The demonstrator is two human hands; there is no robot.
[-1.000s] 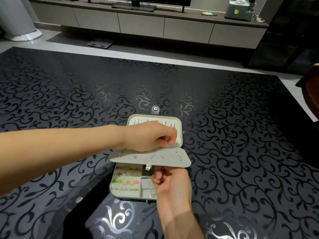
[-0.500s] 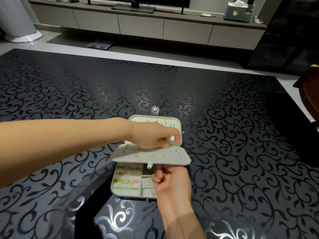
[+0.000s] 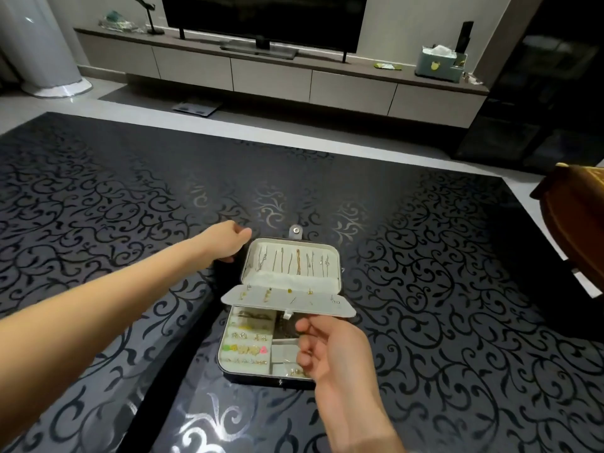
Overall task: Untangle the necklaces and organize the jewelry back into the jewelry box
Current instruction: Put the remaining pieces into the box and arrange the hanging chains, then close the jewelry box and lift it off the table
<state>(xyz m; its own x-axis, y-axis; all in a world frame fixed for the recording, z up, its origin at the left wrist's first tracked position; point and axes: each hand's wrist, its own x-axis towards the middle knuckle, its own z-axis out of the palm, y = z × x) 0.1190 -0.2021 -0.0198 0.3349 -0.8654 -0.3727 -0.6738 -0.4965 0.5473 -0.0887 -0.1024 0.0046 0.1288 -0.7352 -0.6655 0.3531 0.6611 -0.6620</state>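
Note:
The jewelry box [image 3: 228, 361] lies open on the dark patterned table. Several necklaces [image 3: 297, 261] hang in a row inside its raised lid [image 3: 287, 279]. A grey earring flap [image 3: 320, 305] with small studs is lifted over the lower tray, where rings and coloured earrings [image 3: 245, 349] sit in rows. My right hand [image 3: 330, 348] pinches the flap's front edge beside its tab. My left hand [image 3: 228, 240] is at the lid's upper left corner, fingers curled against its outer side. The lid's snap tab [image 3: 296, 231] sticks up behind.
The table [image 3: 441, 289] spreads wide on all sides of the box. A brown wooden chair [image 3: 575, 207] stands at the right edge. Beyond the table are a TV cabinet [image 3: 271, 76] and a white cylinder [image 3: 39, 44] on the floor.
My left hand has left the necklaces inside the lid and moved left to the lid's outer corner. The flap is lifted a little higher, and the view has tilted up.

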